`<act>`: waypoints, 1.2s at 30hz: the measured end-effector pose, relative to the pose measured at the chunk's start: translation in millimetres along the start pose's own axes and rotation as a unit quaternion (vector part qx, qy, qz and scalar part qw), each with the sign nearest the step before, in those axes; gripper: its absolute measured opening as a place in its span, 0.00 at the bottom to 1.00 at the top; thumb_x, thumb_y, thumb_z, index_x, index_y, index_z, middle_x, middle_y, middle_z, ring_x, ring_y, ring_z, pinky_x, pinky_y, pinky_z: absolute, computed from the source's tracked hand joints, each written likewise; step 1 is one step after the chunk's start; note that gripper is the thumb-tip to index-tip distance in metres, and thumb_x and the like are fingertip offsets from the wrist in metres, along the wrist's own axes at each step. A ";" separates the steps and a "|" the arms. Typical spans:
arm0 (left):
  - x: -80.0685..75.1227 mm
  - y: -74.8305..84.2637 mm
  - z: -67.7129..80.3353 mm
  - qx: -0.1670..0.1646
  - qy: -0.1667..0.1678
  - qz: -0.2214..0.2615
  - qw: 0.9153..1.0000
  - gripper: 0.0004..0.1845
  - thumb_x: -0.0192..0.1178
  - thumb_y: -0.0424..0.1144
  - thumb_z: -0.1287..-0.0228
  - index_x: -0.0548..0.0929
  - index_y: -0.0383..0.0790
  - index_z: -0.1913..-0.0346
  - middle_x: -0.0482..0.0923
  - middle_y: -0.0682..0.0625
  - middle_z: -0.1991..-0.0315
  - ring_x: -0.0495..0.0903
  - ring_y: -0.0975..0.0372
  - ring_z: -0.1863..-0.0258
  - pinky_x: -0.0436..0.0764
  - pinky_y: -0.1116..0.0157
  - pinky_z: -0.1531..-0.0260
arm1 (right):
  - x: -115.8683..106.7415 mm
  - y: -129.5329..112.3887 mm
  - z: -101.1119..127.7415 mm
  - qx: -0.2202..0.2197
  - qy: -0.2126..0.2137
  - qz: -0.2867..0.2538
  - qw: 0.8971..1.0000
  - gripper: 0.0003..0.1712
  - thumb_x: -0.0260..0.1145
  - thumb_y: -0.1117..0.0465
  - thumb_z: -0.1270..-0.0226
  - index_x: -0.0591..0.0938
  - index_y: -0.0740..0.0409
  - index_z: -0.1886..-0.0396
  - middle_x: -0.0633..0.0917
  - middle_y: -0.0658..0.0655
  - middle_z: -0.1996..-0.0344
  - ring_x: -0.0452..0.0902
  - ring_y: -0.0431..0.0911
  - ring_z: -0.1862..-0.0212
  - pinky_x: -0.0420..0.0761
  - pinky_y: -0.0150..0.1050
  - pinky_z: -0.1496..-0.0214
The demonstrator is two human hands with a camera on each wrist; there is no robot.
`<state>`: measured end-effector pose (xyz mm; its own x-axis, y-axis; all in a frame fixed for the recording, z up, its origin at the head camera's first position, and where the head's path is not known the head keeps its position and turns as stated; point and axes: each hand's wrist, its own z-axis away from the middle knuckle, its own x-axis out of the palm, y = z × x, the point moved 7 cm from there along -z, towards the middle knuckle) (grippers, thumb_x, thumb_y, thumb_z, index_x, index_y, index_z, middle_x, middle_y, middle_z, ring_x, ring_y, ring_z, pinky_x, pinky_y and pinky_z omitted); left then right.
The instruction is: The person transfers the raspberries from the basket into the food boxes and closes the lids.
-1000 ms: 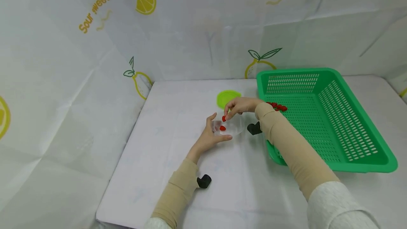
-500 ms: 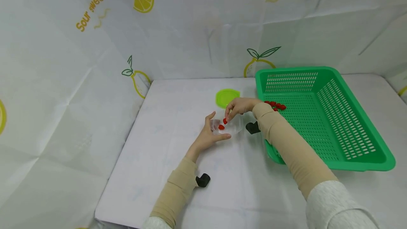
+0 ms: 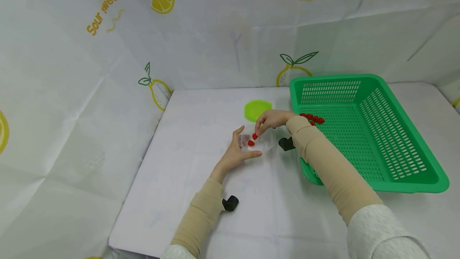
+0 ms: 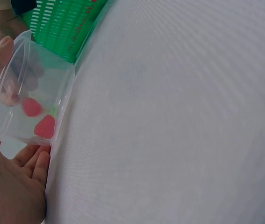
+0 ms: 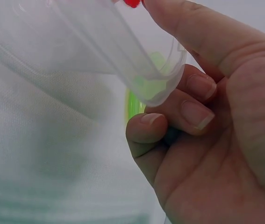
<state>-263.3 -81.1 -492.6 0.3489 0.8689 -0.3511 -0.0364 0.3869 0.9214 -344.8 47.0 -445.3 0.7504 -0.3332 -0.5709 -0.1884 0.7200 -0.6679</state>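
Observation:
My left hand (image 3: 233, 156) grips a clear plastic container (image 3: 267, 144) from the left, thumb along the near side and fingers at the far side. One small red berry (image 3: 251, 143) lies inside it. Over the container's opening, my right hand (image 3: 272, 119) pinches a second red berry (image 3: 254, 136) between thumb and fingertips. Through the clear wall in the left wrist view, the lying berry (image 4: 45, 127) and the pinched berry (image 4: 31, 107) show close together. In the right wrist view the container's rim (image 5: 158, 93) overlaps the curled lower fingers, and the pinched berry (image 5: 132, 2) is mostly cut off.
A large green plastic basket (image 3: 413, 187) stands on the right, with several red berries (image 3: 316, 119) at its left inner side, partly behind the right forearm. A lime-green lid (image 3: 256, 109) lies beyond the container on the white-covered table (image 3: 187, 131).
My right hand has lowered the pinched berry slightly into the container, nearer to the one lying there. My left hand keeps its grip in the same place.

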 end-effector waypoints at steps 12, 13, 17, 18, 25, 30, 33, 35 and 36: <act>0.0 0.7 0.0 0.000 0.002 -0.001 1.000 0.57 0.72 0.58 0.58 0.42 0.67 0.30 0.64 0.55 0.35 0.63 0.59 0.35 0.62 0.52 0.34 | -0.4 -1.8 2.7 -0.006 -0.006 -0.006 1.000 0.09 0.63 0.58 0.39 0.84 0.55 0.61 0.80 0.46 0.67 0.64 0.43 0.64 0.60 0.33 0.70; 0.1 0.5 -0.1 0.000 0.002 -0.001 1.000 0.57 0.72 0.58 0.58 0.42 0.67 0.30 0.64 0.55 0.35 0.63 0.59 0.35 0.62 0.52 0.34 | -0.2 -1.9 2.8 -0.007 -0.006 -0.005 1.000 0.10 0.63 0.58 0.39 0.84 0.55 0.61 0.80 0.46 0.66 0.64 0.43 0.64 0.60 0.33 0.70; 0.6 -0.6 -0.6 -0.003 0.002 -0.005 1.000 0.57 0.71 0.60 0.59 0.43 0.67 0.30 0.62 0.54 0.33 0.61 0.59 0.33 0.61 0.51 0.33 | -1.8 0.2 3.5 -0.007 0.001 -0.015 1.000 0.11 0.63 0.57 0.39 0.84 0.57 0.59 0.78 0.48 0.65 0.64 0.44 0.66 0.60 0.32 0.70; 0.7 -0.9 -0.8 -0.005 0.003 -0.007 1.000 0.57 0.71 0.60 0.59 0.43 0.68 0.30 0.60 0.54 0.32 0.60 0.58 0.32 0.60 0.50 0.33 | -2.7 0.3 4.3 -0.009 0.004 -0.021 1.000 0.12 0.63 0.57 0.39 0.83 0.58 0.58 0.78 0.48 0.65 0.64 0.44 0.66 0.61 0.33 0.70; 0.5 -0.2 -0.3 -0.007 0.008 -0.019 1.000 0.57 0.71 0.60 0.59 0.43 0.68 0.31 0.54 0.51 0.29 0.55 0.57 0.30 0.58 0.48 0.32 | -8.4 -10.4 11.3 -0.020 0.012 -0.070 0.997 0.17 0.64 0.56 0.39 0.81 0.58 0.51 0.75 0.47 0.74 0.61 0.43 0.72 0.62 0.33 0.70; 0.3 -1.3 0.2 -0.007 0.009 -0.014 1.000 0.57 0.71 0.61 0.59 0.42 0.69 0.31 0.52 0.51 0.28 0.54 0.57 0.29 0.57 0.48 0.31 | -16.4 -22.0 22.3 -0.053 0.020 -0.099 0.993 0.19 0.64 0.57 0.39 0.79 0.60 0.50 0.70 0.49 0.80 0.63 0.43 0.71 0.64 0.34 0.67; 0.9 -1.6 -0.2 -0.008 0.007 -0.006 1.000 0.57 0.71 0.60 0.59 0.42 0.70 0.31 0.52 0.51 0.29 0.54 0.57 0.29 0.57 0.49 0.31 | -27.0 -27.7 36.6 -0.080 0.051 -0.127 0.987 0.17 0.65 0.56 0.39 0.79 0.58 0.52 0.69 0.50 0.80 0.65 0.44 0.68 0.67 0.36 0.64; 0.8 -1.5 -0.6 -0.008 0.008 -0.006 1.000 0.57 0.72 0.60 0.60 0.42 0.70 0.31 0.53 0.51 0.29 0.54 0.57 0.29 0.57 0.49 0.31 | -34.6 -29.4 48.2 -0.091 0.074 -0.145 0.982 0.16 0.65 0.55 0.38 0.79 0.55 0.53 0.69 0.51 0.79 0.67 0.45 0.65 0.68 0.37 0.61; 0.8 -1.3 -0.7 -0.008 0.009 -0.007 1.000 0.57 0.72 0.60 0.60 0.42 0.70 0.31 0.53 0.51 0.29 0.54 0.57 0.29 0.57 0.49 0.31 | -38.3 -29.3 54.2 -0.094 0.085 -0.150 0.981 0.15 0.65 0.55 0.38 0.79 0.54 0.54 0.69 0.51 0.78 0.67 0.46 0.64 0.69 0.37 0.60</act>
<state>-263.7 -80.8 -494.1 0.3328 0.8690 -0.3661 -0.0464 0.4028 0.9141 -333.7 71.7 -378.0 0.6763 -0.6209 -0.3964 -0.1016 0.4543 -0.8850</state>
